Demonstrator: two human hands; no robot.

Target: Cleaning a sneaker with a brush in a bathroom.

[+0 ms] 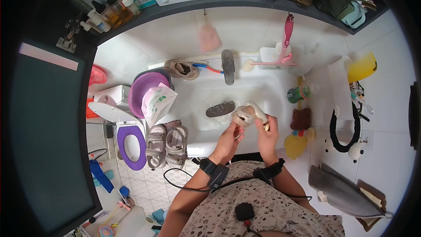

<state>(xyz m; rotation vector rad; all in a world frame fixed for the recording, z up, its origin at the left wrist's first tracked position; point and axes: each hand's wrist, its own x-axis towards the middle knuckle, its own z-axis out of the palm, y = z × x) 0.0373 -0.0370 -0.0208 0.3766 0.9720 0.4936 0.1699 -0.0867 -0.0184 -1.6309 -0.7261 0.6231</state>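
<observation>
Both of my hands grip a small beige shoe [242, 116] with a pale sole, held over the white sink [197, 143]. My left hand [227, 142] has its fingers on the shoe's near left side. On its right end, my right hand [267, 136] grasps the pale sole edge. A dark, elongated piece that looks like an insole [220, 109] lies wet in the basin, just left of the shoe. Beneath the grey faucet [227, 67] stretches the basin. A second beige shoe [182, 69] sits on the back ledge, next to a blue-and-red-handled brush [208, 67].
Left of the sink are purple basins [135, 93], a white plastic bag [158, 103] and a pair of strappy sandals [167, 146]. A purple-seated toilet [122, 148] stands farther left. An open cabinet [210, 6] overhangs the wall. A green bottle [298, 94] stands at right.
</observation>
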